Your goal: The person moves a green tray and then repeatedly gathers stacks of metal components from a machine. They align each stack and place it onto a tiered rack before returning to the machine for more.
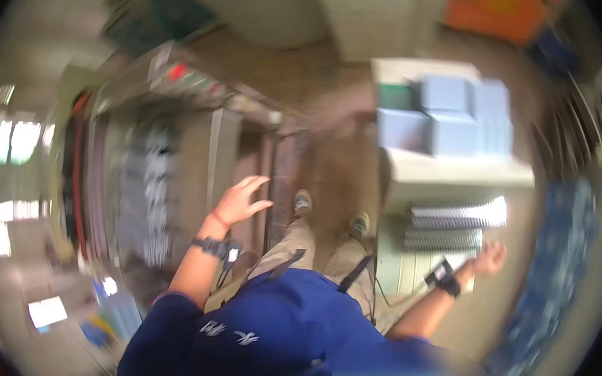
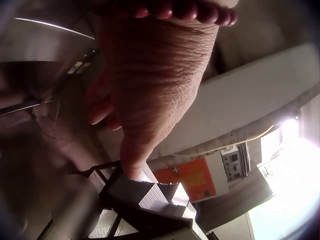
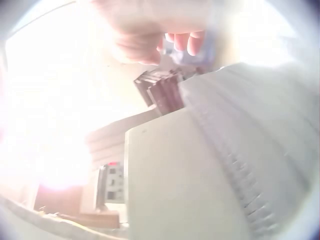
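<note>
The left hand (image 1: 240,202) is held out in the air with fingers spread and nothing in it; in the left wrist view the hand (image 2: 150,95) shows its thumb and loosely bent fingers. Beside the stacked, ridged sheets (image 1: 450,224), the right hand (image 1: 488,260) has its fingers loosely bent, with nothing visible in it. The right wrist view shows this hand (image 3: 155,30) near the top, blurred and overexposed. Whether it touches the stack is unclear.
Light blue-grey blocks (image 1: 453,116) stand on a pale table (image 1: 455,172) at the right front. An orange panel (image 1: 499,11) is beyond. Left of the person stands a long rack (image 1: 204,142). Blue stacked items (image 1: 550,270) line the far right. Brown floor (image 1: 340,155) runs between.
</note>
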The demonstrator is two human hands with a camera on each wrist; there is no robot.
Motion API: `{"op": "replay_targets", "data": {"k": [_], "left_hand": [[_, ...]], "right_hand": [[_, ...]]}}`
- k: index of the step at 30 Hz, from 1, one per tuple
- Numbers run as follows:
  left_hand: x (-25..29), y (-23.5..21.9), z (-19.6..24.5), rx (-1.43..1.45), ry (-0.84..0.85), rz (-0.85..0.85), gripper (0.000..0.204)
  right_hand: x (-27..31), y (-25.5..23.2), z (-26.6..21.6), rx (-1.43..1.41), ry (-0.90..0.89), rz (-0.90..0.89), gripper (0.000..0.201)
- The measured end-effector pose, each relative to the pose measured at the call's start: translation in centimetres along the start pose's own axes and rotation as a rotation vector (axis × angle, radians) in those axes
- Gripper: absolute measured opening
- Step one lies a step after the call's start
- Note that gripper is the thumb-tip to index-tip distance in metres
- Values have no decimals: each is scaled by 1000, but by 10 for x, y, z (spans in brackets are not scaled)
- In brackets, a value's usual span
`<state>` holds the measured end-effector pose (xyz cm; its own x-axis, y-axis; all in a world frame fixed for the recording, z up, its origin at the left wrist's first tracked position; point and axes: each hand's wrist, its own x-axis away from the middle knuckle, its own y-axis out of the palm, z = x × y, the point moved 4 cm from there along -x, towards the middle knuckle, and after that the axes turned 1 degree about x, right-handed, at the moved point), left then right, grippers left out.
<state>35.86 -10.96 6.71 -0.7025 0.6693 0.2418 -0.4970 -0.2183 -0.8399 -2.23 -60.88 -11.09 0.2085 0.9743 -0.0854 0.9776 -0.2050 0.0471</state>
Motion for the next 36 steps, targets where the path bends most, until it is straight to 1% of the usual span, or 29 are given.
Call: {"op": "replay_targets", "data": {"k": [1, 2, 3, 4, 5, 6, 7, 8, 9, 10, 11, 12, 14, 15, 17, 18, 19, 21, 22, 23, 25, 26, 27, 29, 30, 31, 33, 35, 36], "left_hand": [[10, -6, -11, 10, -38, 72, 55], [22, -11, -27, 46, -83, 141, 54], [37, -16, -46, 76, -143, 221, 56], [55, -19, -70, 58, -209, 353, 57], [75, -22, -96, 56, -314, 487, 61], [95, -27, -128, 75, -431, 633, 67], [118, -33, -151, 95, -541, 776, 72], [142, -36, -171, 99, -587, 818, 72], [170, -39, -191, 62, -809, 950, 80], [200, -40, -213, 31, -1032, 1068, 87], [230, -33, -241, -9, -1176, 1171, 97], [258, -39, -251, 40, -1311, 1237, 102], [313, -38, -284, -2, -1578, 1353, 109], [333, -39, -295, 4, -1618, 1362, 109], [375, -35, -312, -3, -1827, 1424, 113], [393, -29, -325, 4, -1913, 1391, 112], [412, -26, -335, 10, -1947, 1390, 112], [441, -15, -359, 263, -1912, 1386, 110], [452, -7, -370, 258, -1943, 1422, 103], [466, 0, -379, 261, -1967, 1422, 103], [482, 15, -404, 682, -1761, 1327, 98], [479, 20, -407, 792, -1697, 1414, 95], [472, 15, -403, 804, -1707, 1422, 95], [459, -4, -386, 1014, -1620, 1497, 90], [467, 15, -404, 940, -1634, 1516, 84], [470, 16, -406, 946, -1642, 1523, 84], [468, 14, -404, 985, -1645, 1454, 80], [464, 11, -403, 972, -1636, 1503, 78], [465, 14, -405, 973, -1641, 1480, 79]], "right_hand": [[0, 26, -36, 28, 55, -57, 20], [4, 51, -68, 22, -12, -95, 19], [16, 76, -99, 107, -25, -93, 19], [22, 95, -117, 75, -32, -180, 20], [35, 118, -139, 17, -58, -264, 21], [52, 142, -144, -65, -24, -366, 20], [63, 162, -153, -86, -30, -448, 20], [81, 186, -162, -111, -36, -553, 20], [101, 207, -171, -135, -42, -651, 20], [131, 228, -186, -49, -60, -720, 19], [164, 250, -198, -45, -50, -834, 18], [195, 273, -204, -26, -59, -970, 17], [272, 312, -209, 77, -74, -1212, 17], [318, 327, -215, 158, -80, -1316, 18], [410, 348, -229, 218, 18, -1664, 15], [456, 354, -232, 186, 27, -1808, 15], [500, 357, -229, 155, 37, -1948, 15], [576, 359, -211, 269, -62, -2261, 18], [616, 353, -222, 319, -99, -2378, 19], [656, 343, -235, 368, -138, -2493, 21], [723, 323, -239, 356, -116, -2725, 23], [754, 315, -239, 340, -165, -2813, 25], [784, 307, -236, 324, -218, -2895, 27], [841, 289, -224, 283, -308, -3017, 38], [869, 279, -222, 297, -325, -3056, 45], [897, 269, -218, 311, -342, -3093, 52], [950, 249, -206, 143, -556, -3037, 64], [993, 232, -211, 37, -710, -2907, 76], [1012, 220, -208, 39, -719, -2916, 76]]}}
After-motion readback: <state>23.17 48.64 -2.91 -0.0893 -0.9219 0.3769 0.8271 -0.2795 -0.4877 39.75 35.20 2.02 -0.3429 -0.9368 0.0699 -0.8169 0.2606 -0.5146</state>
